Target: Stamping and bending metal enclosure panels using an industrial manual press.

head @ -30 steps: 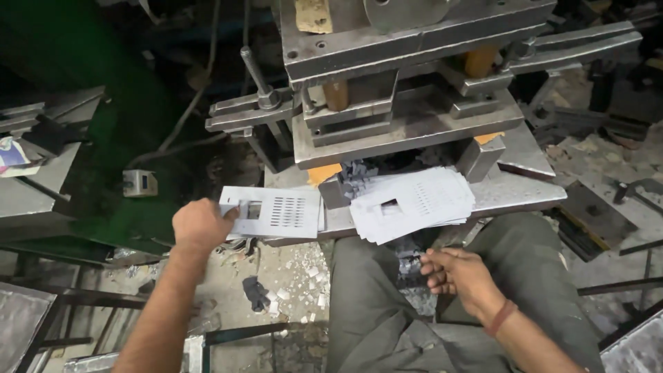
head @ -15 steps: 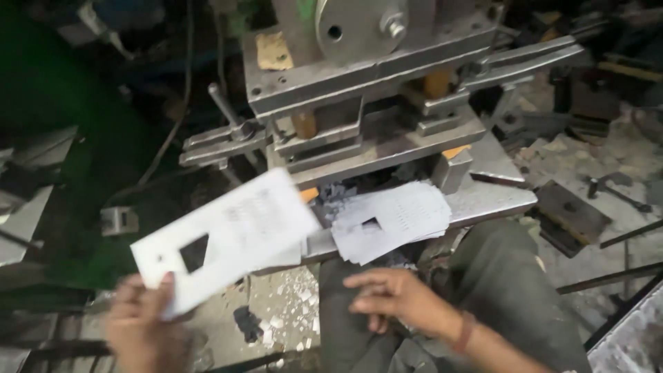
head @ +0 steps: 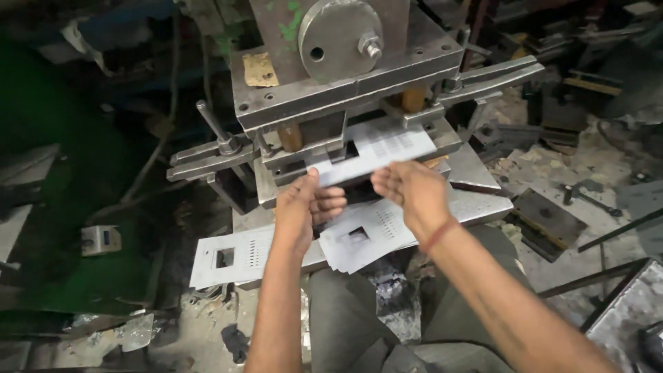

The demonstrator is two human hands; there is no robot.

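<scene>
- Half a second ago the left hand held a punched sheet out low to the left and the right hand was empty over the lap; now both hands have risen to the press, and a punched sheet lies flat on the left end of the worktop.
- Nearest are the person's grey-trousered knees, with metal scrap on the floor between them.
- Just above, a loose stack of sheets rests on the worktop edge, each with a square cut-out and rows of small holes.
- The left hand pinches the near-left edge of the thin sheet, thumb on top, fingers curled beneath.
- The right hand has its fingers partly closed at the sheet's near-right edge; the grip underneath is hidden.
- The sheet looks light, thin and springy, likely sharp-edged; holding it by the near edge at both corners suits it.
- Its long axis runs left to right, rising slightly to the right, and its far edge points into the gap of the press die.
- Behind stands the press body with a round steel disc.
</scene>
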